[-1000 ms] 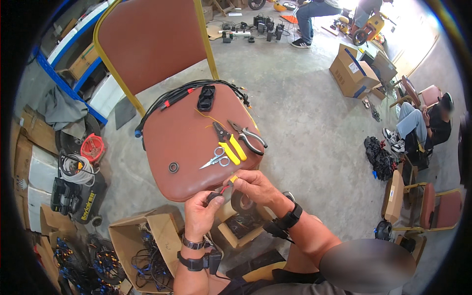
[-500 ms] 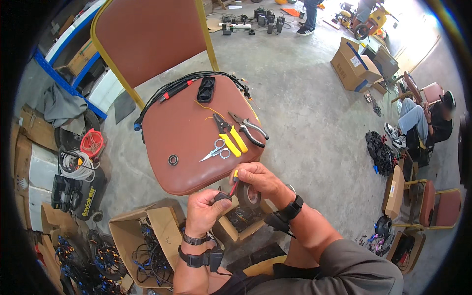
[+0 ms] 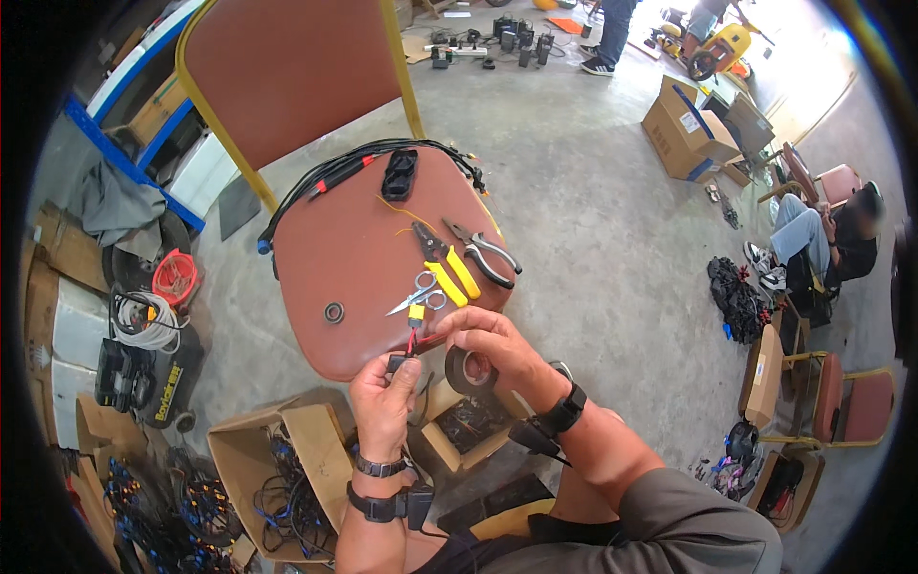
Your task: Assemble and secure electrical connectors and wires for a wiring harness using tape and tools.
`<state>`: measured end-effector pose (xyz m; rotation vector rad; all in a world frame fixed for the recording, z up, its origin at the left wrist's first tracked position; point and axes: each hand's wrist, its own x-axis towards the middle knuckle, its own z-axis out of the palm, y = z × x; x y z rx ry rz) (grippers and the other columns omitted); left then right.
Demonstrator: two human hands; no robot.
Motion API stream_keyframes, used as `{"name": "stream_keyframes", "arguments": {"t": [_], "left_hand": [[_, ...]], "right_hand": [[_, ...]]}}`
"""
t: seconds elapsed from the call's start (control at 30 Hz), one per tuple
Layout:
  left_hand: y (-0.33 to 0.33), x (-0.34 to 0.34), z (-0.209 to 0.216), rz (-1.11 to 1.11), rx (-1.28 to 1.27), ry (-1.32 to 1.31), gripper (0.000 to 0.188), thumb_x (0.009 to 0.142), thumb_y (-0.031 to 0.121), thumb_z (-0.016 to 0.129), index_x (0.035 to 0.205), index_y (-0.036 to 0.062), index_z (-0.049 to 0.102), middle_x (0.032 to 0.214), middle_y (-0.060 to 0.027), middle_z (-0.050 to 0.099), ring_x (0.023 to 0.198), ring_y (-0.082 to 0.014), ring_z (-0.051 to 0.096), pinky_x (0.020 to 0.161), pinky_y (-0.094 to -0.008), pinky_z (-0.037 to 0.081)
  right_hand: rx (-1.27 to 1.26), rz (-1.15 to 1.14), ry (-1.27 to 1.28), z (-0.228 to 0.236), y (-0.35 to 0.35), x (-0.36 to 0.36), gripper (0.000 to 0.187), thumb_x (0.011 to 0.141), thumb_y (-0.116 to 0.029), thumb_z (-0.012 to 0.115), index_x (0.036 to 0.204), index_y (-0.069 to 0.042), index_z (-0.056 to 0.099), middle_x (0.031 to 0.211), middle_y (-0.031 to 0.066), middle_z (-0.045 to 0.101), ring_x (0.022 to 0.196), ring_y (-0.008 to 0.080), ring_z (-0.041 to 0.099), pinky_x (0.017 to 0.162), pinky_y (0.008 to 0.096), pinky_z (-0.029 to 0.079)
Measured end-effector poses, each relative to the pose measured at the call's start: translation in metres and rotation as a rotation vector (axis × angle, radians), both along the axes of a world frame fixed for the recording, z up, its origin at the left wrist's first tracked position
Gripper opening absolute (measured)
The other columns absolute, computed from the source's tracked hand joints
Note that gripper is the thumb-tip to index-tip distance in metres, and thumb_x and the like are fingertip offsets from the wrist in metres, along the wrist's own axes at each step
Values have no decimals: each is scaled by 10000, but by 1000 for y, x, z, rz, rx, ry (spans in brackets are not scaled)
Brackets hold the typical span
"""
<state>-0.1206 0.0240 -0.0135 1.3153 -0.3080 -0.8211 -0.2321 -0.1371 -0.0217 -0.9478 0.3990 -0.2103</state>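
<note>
My left hand point(image 3: 382, 407) pinches a small black connector piece point(image 3: 395, 364), with short red wires point(image 3: 413, 341) leading up to a yellow plug point(image 3: 416, 314). Beside it, my right hand point(image 3: 502, 349) holds a roll of black tape point(image 3: 470, 371) under its curled fingers. Both hands are at the front edge of a brown chair seat point(image 3: 325, 273). On that seat lie scissors point(image 3: 418, 295), yellow-handled wire strippers point(image 3: 448, 268), pliers point(image 3: 488, 256), a small black ring point(image 3: 334, 313), a black tray point(image 3: 400, 174) and a red-and-black tool point(image 3: 341, 177).
Black cables point(image 3: 296, 206) curve around the seat's back edge. Open cardboard boxes point(image 3: 330, 450) with cables stand below my hands. At the left are a blue-framed shelf point(image 3: 129, 153) and a red basket point(image 3: 176, 277). A seated person point(image 3: 846, 239) is at the right.
My right hand has let go of the yellow plug, which now points up from my left hand. The left hand has shifted slightly left; the tape roll stays in my right.
</note>
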Motion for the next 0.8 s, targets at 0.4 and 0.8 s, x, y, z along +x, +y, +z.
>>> {"name": "stream_keyframes", "arguments": {"t": [0.4,0.8], "left_hand": [[-6,-3,6,28,11,130,215,835,88,735,1021,20,652,718,50,584,501,-4,426,443,-166,302],[1,11,1,180,-53,101,123,855,84,691,965,61,642,691,-3,624,420,-42,425,388,-194,299]], "right_hand": [[163,-21,-124,-13,11,11,213,967,-148,545,1156,-58,583,987,17,631,811,76,578,707,219,474],[-22,25,-74,2,14,10,347,950,-117,554,1287,-40,525,947,20,638,806,92,589,699,237,499]]}}
